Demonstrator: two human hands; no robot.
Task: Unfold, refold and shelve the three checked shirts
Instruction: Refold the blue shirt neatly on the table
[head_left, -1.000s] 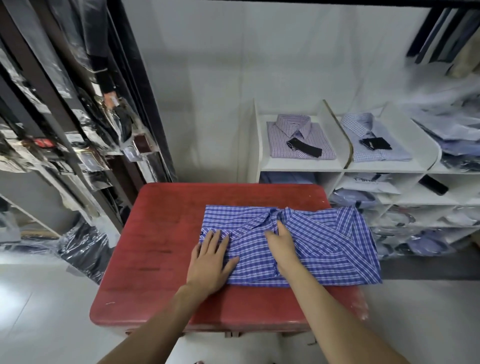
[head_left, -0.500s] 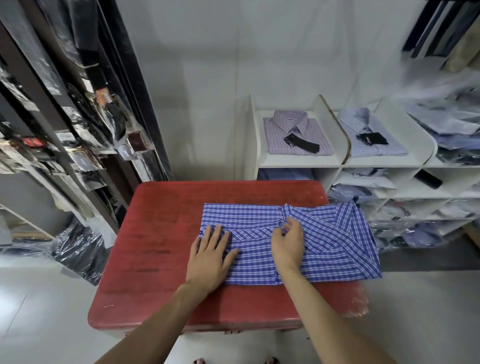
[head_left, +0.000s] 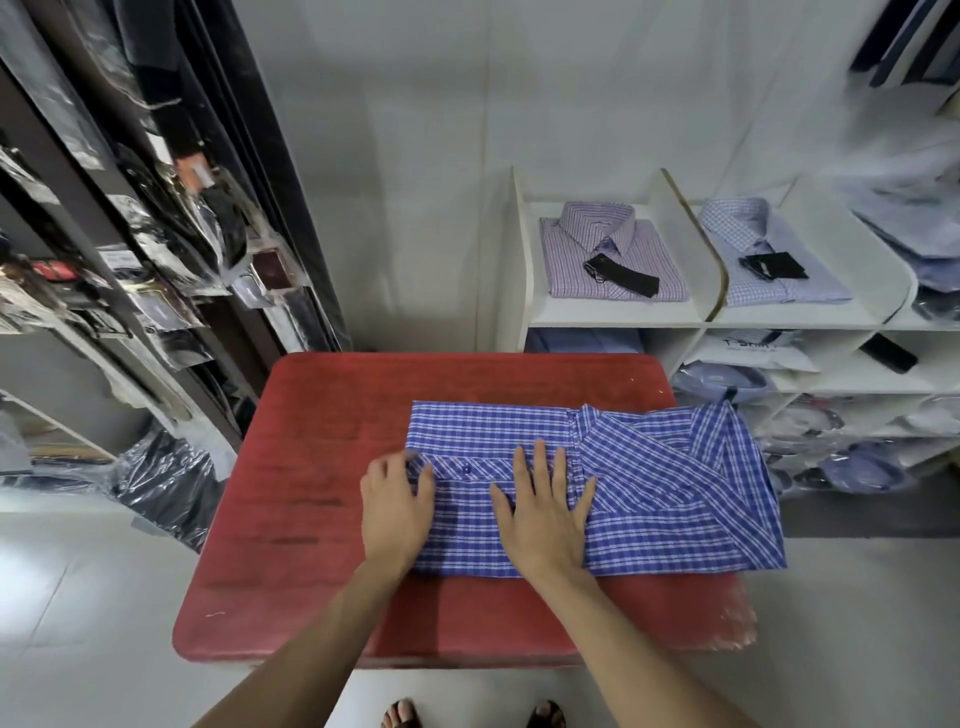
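White shelf (head_left: 613, 312), two folded shirts (head_left: 613, 254)

Even, soft indoor light, faint shadows; wide-angle bending at the edges (upper right corner perhaps motion-blurred).

A red worktop (head_left: 322, 467) is standing on a pale tiled floor (head_left: 78, 597). Far right, a white shelf unit (head_left: 618, 314) is holding bagged garments (head_left: 857, 467) in its lower compartments. On the left, a dark rack (head_left: 171, 218) is carrying plastic-wrapped goods. A white wall (head_left: 415, 130) is rising behind.
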